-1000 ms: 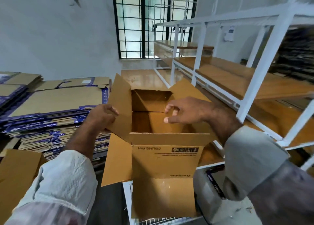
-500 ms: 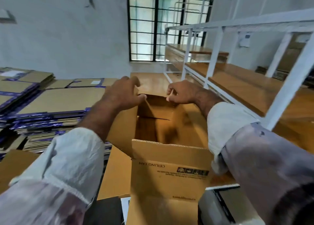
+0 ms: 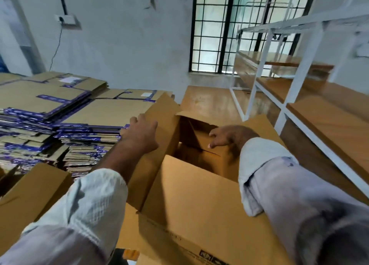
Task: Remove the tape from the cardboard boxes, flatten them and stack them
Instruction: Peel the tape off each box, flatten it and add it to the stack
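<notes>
An open brown cardboard box (image 3: pixel 191 194) stands in front of me with its flaps raised, its printed side facing me. My left hand (image 3: pixel 140 133) lies against the outer face of the left flap (image 3: pixel 165 120), fingers curled at the flap's edge. My right hand (image 3: pixel 229 137) reaches down inside the box from the right, fingers loosely spread and touching the folded inner panel (image 3: pixel 211 142). No tape shows on the visible parts of this box.
Tall stacks of flattened boxes (image 3: pixel 60 120) with blue tape fill the left. Another brown cardboard box (image 3: pixel 34 192) sits at the lower left. A white metal rack with wooden shelves (image 3: pixel 319 112) runs along the right, and a barred window (image 3: pixel 215 34) is behind.
My view has tilted and come closer to the box. My left hand slid from the far top edge to the left flap's outer side. My right hand dropped from the far edge into the box.
</notes>
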A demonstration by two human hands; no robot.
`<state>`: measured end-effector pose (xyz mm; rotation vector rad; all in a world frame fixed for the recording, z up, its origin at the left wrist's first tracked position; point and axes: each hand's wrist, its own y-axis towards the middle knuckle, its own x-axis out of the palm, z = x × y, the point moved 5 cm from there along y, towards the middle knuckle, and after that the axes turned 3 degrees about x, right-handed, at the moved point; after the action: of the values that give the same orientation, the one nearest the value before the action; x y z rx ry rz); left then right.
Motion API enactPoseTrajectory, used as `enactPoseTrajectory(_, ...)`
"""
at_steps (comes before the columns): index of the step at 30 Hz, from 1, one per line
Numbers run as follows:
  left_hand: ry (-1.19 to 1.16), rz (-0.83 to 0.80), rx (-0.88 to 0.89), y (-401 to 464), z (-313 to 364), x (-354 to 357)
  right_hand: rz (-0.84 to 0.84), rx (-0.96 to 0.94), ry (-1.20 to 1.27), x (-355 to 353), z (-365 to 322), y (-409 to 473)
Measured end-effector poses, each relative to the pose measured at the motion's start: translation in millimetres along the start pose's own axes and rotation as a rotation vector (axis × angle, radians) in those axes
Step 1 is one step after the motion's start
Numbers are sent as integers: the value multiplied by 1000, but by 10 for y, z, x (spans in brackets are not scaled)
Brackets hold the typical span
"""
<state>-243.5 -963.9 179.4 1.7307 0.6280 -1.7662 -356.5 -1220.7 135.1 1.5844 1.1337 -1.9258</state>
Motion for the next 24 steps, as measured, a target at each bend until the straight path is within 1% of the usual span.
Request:
enactPoseTrajectory(2,12,21,-59,27,-75,32,-35,-1,5,127,55,302)
enactPoseTrajectory(4,-8,15,-92,41,-161,43,-8,5,12,129,148,528)
enactPoseTrajectory(7,-67,20,-109,47,-256,-32,139,35,83,-62,322,804)
enactPoseTrajectory(9,-66,31,-87,46,-261,-81,252,62,156,-208,444,1019)
enactPoseTrajectory(10,-65,35,-72,46,-246,-90,279,80,182,-245,501,1110)
enactPoseTrajectory(14,-72,47,-60,47,-249,-45,234,139,186,-110,663,1501)
enactPoseTrajectory(17,-97,43,-70,42,-282,-7,206,161,152,18,714,1626)
enactPoseTrajectory(19,-95,29,-69,50,-292,-8,207,150,156,3,735,1606)
enactPoseTrajectory(21,-84,-3,-57,58,-291,-13,170,127,152,-80,753,1502)
enactPoseTrajectory(24,-103,-88,-34,51,-300,-62,146,107,181,-320,870,1238)
